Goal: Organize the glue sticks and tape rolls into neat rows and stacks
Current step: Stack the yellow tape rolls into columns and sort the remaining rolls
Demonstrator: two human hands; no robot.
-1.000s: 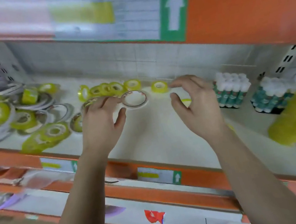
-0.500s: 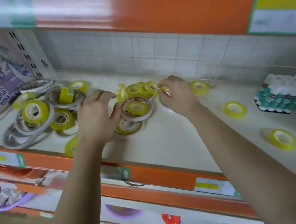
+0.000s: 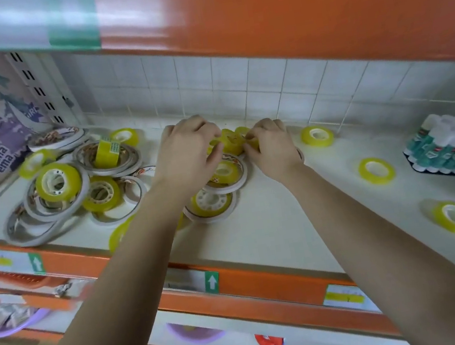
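Left grip (image 3: pixel 187 152) and right grip (image 3: pixel 271 147) clasp a short row of small yellow tape rolls (image 3: pixel 230 142) from either end, fingers curled round it. The row lies between the two grips, toward the far side of the shelf (image 3: pixel 273 224). Just nearer: yellow rolls nested in white tape rings (image 3: pixel 211 201). Left: jumbled tape pile (image 3: pixel 73 184). Right: loose yellow rolls (image 3: pixel 376 171), then glue sticks (image 3: pixel 448 143).

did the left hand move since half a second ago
Yes: the left hand moved back and right, past the white ring, onto the upright yellow rolls by the right hand.
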